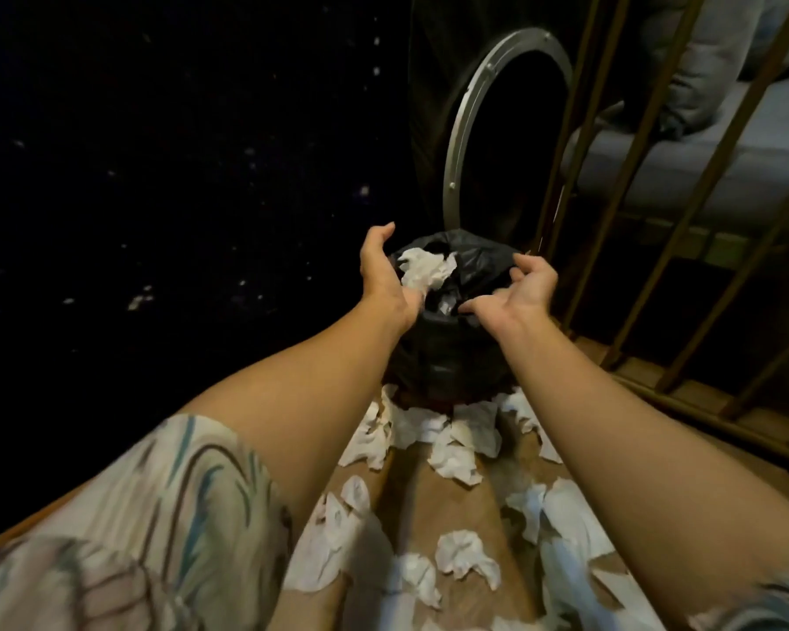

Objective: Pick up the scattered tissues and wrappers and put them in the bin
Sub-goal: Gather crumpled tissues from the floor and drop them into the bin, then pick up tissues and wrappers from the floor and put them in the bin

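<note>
Tissues are seen in the bin, below the left hand and right hand, both spread and empty. Much is judged left: more tissues are strewn on the wooden floor. A dim room with railing is shown.

I see the bin ahead — my hands either side of its mouth, a tissue inside. More tissues lie on the floor before it — railing right.
</note>
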`<state>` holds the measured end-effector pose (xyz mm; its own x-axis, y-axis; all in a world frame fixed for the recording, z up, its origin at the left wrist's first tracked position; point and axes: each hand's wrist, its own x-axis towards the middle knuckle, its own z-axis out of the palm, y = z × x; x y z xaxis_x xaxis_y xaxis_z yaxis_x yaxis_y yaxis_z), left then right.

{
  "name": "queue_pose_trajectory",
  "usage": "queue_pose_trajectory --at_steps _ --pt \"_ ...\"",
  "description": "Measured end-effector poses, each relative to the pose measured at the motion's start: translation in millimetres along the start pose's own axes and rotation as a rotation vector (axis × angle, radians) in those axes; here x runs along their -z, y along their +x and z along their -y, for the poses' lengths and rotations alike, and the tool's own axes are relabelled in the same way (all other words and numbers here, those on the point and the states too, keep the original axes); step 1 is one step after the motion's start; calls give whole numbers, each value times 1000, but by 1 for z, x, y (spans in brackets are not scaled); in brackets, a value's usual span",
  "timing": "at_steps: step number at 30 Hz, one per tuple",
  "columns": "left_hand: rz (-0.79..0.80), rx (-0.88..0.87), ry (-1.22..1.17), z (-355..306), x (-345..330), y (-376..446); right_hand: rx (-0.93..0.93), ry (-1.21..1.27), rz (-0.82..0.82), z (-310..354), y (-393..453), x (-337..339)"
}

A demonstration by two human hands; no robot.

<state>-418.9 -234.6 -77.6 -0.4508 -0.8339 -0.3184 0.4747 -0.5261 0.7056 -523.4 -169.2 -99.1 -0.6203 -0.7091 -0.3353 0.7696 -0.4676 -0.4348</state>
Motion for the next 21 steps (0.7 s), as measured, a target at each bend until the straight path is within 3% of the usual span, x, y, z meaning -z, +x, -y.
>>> queue_pose_trajectory --at_steps 3,13,21 --pt "32 51 -15 11 30 -14 51 -37 12 -9 -7 26" --pt "-158 95 596 60 199 -103 -33 -708 -36 -140 -100 108" --pt "-207 183 917 94 349 -216 -168 -1219 212 -242 -200 172"
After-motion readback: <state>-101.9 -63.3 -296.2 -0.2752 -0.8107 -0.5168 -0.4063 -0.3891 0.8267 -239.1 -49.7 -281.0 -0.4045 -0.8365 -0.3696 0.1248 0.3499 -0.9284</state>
